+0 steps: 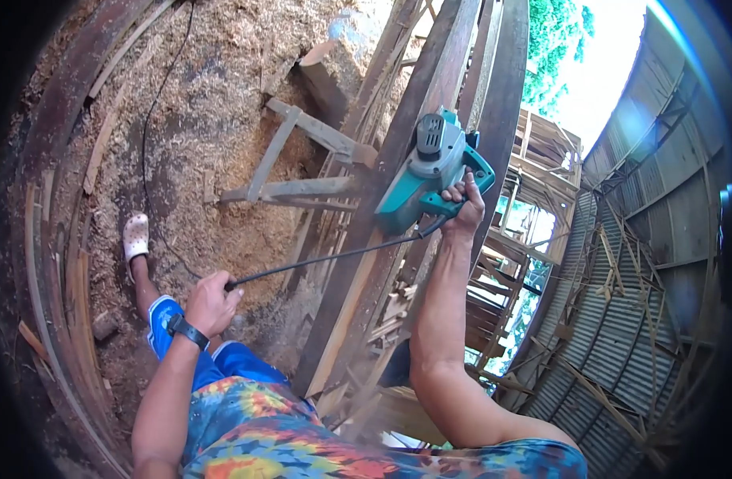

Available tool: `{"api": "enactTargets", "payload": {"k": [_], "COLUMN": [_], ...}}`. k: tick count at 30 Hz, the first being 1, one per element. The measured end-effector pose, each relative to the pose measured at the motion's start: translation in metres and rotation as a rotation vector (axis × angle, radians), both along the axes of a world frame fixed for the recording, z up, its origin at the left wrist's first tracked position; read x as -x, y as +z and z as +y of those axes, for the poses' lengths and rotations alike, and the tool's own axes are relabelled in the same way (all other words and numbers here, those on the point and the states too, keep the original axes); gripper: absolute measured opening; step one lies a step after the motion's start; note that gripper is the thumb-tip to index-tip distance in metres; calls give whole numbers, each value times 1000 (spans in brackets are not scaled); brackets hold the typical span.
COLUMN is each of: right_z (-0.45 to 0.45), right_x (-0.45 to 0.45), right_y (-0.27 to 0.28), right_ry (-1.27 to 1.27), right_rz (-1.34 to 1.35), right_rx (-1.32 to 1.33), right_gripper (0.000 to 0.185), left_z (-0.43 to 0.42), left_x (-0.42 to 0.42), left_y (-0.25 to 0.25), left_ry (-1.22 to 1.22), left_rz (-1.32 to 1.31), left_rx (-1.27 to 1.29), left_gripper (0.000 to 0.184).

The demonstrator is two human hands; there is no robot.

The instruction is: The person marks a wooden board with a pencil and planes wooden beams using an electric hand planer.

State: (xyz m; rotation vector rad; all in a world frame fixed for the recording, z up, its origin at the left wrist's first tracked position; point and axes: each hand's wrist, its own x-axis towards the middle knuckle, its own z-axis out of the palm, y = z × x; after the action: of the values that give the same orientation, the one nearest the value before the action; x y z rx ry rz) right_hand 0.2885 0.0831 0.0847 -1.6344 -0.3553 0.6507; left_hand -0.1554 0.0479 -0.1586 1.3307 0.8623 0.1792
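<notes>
A teal electric planer point(420, 177) rests on a long wooden beam point(410, 128). My right hand point(466, 206) is wrapped round its rear handle. From that handle a black power cord point(326, 257) stretches across to my left hand point(212, 303), whose fingers are closed on it near my thigh. The cord's thinner part runs on behind that hand and over the ground. How much of the beam lies beneath the planer is hidden by the tool.
Several other long beams point(507, 96) lie alongside. A wooden trestle point(302, 188) stands to the left, over ground covered in shavings point(198, 144). Curved planks point(55, 303) lie at far left. Corrugated metal sheets point(613, 351) and timber framing point(541, 176) are on the right.
</notes>
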Motion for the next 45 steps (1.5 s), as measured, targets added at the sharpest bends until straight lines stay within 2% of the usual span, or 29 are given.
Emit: {"api": "enactTargets", "payload": {"k": [4, 10, 12, 14, 16, 18, 19, 24, 27, 28, 30, 32, 33, 36, 40, 42, 45], "right_z": [1, 7, 9, 10, 13, 12, 11, 9, 2, -8, -18, -75, -103, -197, -328, -390, -473], "right_x": [0, 6, 5, 4, 6, -2, -5, -18, -16, -9, 55, 71, 82, 146, 243, 285, 340], "right_y": [3, 4, 5, 5, 6, 4, 4, 6, 4, 3, 9, 14, 14, 12, 18, 25, 8], "right_ry": [14, -21, 37, 107, 53, 62, 70, 229, 266, 237, 240, 208, 197, 159, 123, 144, 44], "right_rz": [21, 18, 42, 18, 11, 47, 41, 337, 326, 294, 275, 307, 327, 306, 274, 227, 188], "right_rx": [11, 41, 31, 15, 43, 28, 33, -116, -53, -12, -140, -26, 29, -4, 51, 78, 112], "right_gripper": [25, 32, 46, 63, 78, 82, 80, 76, 76, 73, 58, 62, 66, 56, 58, 59, 54], "left_z": [4, 15, 27, 23, 21, 28, 36, 28, 33, 30, 23, 25, 24, 11, -22, -46, -90], "left_x": [5, 29, 39, 53, 63, 69, 70, 88, 98, 104, 124, 131, 142, 164, 187, 197, 194], "left_y": [-5, -28, -28, -48, -56, -43, -32, -28, -3, -9, -30, -9, -18, -31, -48, -67, -63], "left_ry": [-8, -8, -93, -247, -294, -345, -410, -435, -450, -460, -443, -448, -464, -531, -597, -798, -1027], "left_rz": [7, 35, 90, 141, 223, 307, 389, 414, 371, 477, 485, 515, 545, 666, 717, 748, 948], "left_rx": [102, 97, 100, -72, -119, -203, -119, -180, -206, -201, -297, -291, -306, -476, -473, -478, -274], "left_gripper": [24, 24, 26, 30, 31, 31, 32, 31, 32, 30, 31, 31, 31, 33, 40, 44, 52]}}
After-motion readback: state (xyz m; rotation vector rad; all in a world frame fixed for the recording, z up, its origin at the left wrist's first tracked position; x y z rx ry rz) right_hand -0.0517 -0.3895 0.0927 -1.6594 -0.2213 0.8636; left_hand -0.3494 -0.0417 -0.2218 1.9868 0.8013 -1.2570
